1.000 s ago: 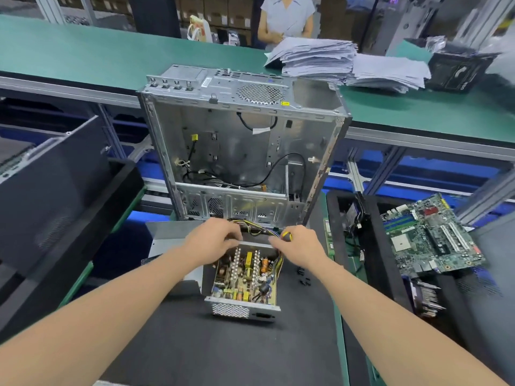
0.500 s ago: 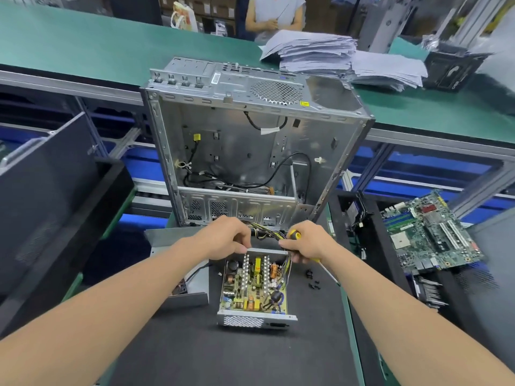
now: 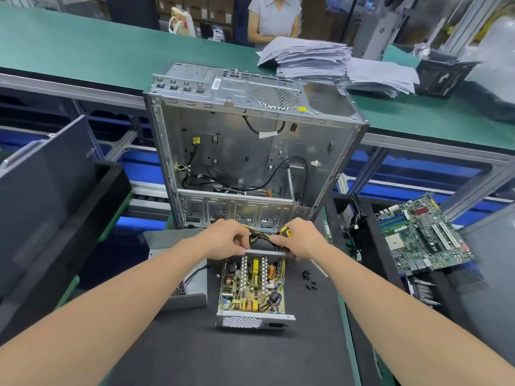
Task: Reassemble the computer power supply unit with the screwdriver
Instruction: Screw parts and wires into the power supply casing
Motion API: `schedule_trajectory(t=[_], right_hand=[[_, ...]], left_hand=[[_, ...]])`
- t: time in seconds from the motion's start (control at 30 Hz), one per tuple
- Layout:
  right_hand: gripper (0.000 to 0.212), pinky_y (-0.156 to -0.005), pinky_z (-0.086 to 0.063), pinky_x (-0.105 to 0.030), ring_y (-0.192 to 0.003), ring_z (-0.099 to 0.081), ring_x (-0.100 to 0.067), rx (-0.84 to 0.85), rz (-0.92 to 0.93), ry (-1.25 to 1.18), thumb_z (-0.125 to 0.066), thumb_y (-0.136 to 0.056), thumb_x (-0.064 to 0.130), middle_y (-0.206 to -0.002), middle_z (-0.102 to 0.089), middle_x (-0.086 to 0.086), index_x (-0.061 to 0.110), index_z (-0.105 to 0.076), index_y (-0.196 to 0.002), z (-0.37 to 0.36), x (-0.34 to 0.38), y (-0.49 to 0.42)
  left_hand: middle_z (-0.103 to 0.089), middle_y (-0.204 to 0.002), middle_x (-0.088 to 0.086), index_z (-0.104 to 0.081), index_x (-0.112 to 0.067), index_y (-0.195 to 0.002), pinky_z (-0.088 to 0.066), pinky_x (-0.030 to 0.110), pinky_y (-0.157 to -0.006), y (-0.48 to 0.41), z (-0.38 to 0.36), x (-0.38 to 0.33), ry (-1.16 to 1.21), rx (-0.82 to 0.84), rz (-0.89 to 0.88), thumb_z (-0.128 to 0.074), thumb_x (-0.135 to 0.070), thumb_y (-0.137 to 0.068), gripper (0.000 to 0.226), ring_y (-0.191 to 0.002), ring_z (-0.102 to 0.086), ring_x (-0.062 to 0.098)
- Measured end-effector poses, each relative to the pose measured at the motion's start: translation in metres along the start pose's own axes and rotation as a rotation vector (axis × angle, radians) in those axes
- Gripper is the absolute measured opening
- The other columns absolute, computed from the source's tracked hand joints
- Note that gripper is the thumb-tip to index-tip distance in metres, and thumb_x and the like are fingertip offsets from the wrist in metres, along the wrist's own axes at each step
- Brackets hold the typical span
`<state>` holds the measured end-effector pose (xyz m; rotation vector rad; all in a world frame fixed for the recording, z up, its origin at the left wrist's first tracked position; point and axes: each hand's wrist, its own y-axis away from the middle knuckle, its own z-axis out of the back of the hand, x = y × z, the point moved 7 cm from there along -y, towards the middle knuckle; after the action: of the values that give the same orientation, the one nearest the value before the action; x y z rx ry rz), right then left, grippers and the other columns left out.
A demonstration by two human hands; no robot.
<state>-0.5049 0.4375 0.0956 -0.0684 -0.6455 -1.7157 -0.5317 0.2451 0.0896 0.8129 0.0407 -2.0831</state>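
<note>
The open grey metal power supply unit (image 3: 252,291), circuit board exposed, is lying on the black mat (image 3: 223,352) just in front of the bare silver computer case (image 3: 245,151). At its far wall the left hand (image 3: 223,240) is pinching the yellow-and-black cable bundle (image 3: 259,235), while the right hand (image 3: 302,239) is gripping the yellow-handled screwdriver (image 3: 285,232)

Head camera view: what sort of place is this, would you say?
Probably an electronics assembly or repair line. A stripped computer case stands on the bench, an opened power supply unit lies before it, and a bare motherboard lies to the right.
</note>
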Motion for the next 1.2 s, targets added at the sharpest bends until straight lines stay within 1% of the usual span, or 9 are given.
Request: schedule_trajectory(t=[0.17,0.3,0.47,0.67,0.73,0.83,0.97,1.1,1.2], right_hand=[[0.062,-0.056,-0.055,-0.028,-0.054,-0.071,-0.015,-0.076,0.033,-0.067,-0.057,-0.1,0.063,-0.059,-0.069,0.0,0.006,-0.068,-0.08,0.012,-0.015,0.017],[0.061,-0.057,-0.051,-0.029,-0.048,-0.059,-0.01,-0.196,0.063,-0.048,-0.055,-0.097,0.07,-0.056,-0.061,0.0,0.018,-0.048,-0.066,0.027,-0.03,0.034],[0.061,-0.071,-0.061,-0.037,-0.061,-0.072,-0.02,-0.33,0.101,-0.178,-0.058,-0.102,0.057,-0.067,-0.074,-0.011,-0.001,-0.057,-0.081,0.043,-0.058,0.058],[0.018,-0.081,-0.058,-0.036,-0.078,-0.073,-0.019,-0.408,0.022,-0.325,-0.068,-0.097,0.024,-0.072,-0.075,0.002,0.013,-0.071,-0.083,0.038,-0.124,0.077],[0.013,-0.074,-0.047,-0.025,-0.078,-0.067,-0.018,-0.43,-0.007,-0.314,-0.07,-0.093,0.016,-0.076,-0.072,0.003,0.01,-0.07,-0.081,0.03,-0.144,0.084],[0.007,-0.066,-0.043,-0.019,-0.074,-0.065,-0.012,-0.344,-0.075,-0.387,-0.075,-0.085,0.007,-0.08,-0.071,0.0,0.009,-0.069,-0.082,-0.001,-0.163,0.094],[0.019,-0.04,-0.037,-0.007,-0.047,-0.059,0.01,-0.224,-0.143,-0.482,-0.082,-0.08,0.009,-0.07,-0.062,0.004,0.011,-0.063,-0.081,-0.045,-0.171,0.099],[0.028,-0.051,-0.04,-0.013,-0.068,-0.065,-0.009,-0.236,-0.171,-0.481,-0.087,-0.078,0.025,-0.078,-0.068,0.001,0.02,-0.06,-0.081,-0.054,-0.172,0.094],[0.029,-0.068,-0.06,-0.034,-0.076,-0.071,-0.023,-0.21,-0.201,-0.534,-0.087,-0.078,0.027,-0.082,-0.073,-0.004,0.016,-0.062,-0.089,-0.064,-0.173,0.093]], left_hand=[[-0.069,-0.08,-0.017,-0.069,-0.033,-0.083,-0.042,0.015,-0.062,-0.003,-0.005,-0.019,0.046,-0.039,-0.003,-0.069,-0.023,-0.086,0.011,-0.075,-0.063,-0.002],[-0.068,-0.079,-0.013,-0.066,-0.033,-0.082,-0.052,0.027,-0.07,-0.004,-0.011,-0.049,0.054,-0.194,-0.089,-0.062,-0.02,-0.085,0.014,-0.075,-0.063,0.003],[-0.063,-0.08,-0.013,-0.068,-0.029,-0.09,-0.046,0.024,-0.065,-0.004,-0.035,-0.089,0.019,-0.235,-0.182,-0.059,-0.013,-0.087,0.019,-0.07,-0.057,0.002],[-0.059,-0.073,-0.021,-0.075,-0.019,-0.101,-0.041,0.005,-0.065,-0.015,-0.081,-0.123,-0.055,-0.081,-0.107,-0.058,-0.004,-0.089,0.026,-0.066,-0.056,-0.005],[-0.061,-0.074,-0.017,-0.076,-0.017,-0.103,-0.05,0.016,-0.074,-0.019,-0.095,-0.128,-0.088,-0.027,-0.058,-0.058,-0.004,-0.091,0.025,-0.071,-0.059,0.002],[-0.062,-0.073,-0.016,-0.075,-0.016,-0.108,-0.048,0.012,-0.058,-0.023,-0.113,-0.126,-0.09,0.048,0.035,-0.056,-0.004,-0.095,0.026,-0.069,-0.063,0.004],[-0.072,-0.094,0.0,-0.07,-0.017,-0.113,-0.057,0.025,-0.063,-0.028,-0.127,-0.125,-0.107,0.116,0.12,-0.053,-0.005,-0.097,0.026,-0.078,-0.075,0.019],[-0.069,-0.098,0.002,-0.064,-0.016,-0.117,-0.06,0.03,-0.073,-0.039,-0.134,-0.127,-0.204,0.086,0.095,-0.055,-0.012,-0.098,0.021,-0.062,-0.059,0.01],[-0.056,-0.081,-0.008,-0.061,-0.016,-0.112,-0.049,0.023,-0.047,-0.047,-0.143,-0.127,-0.202,0.084,0.092,-0.059,-0.018,-0.098,0.015,-0.054,-0.061,0.014]])
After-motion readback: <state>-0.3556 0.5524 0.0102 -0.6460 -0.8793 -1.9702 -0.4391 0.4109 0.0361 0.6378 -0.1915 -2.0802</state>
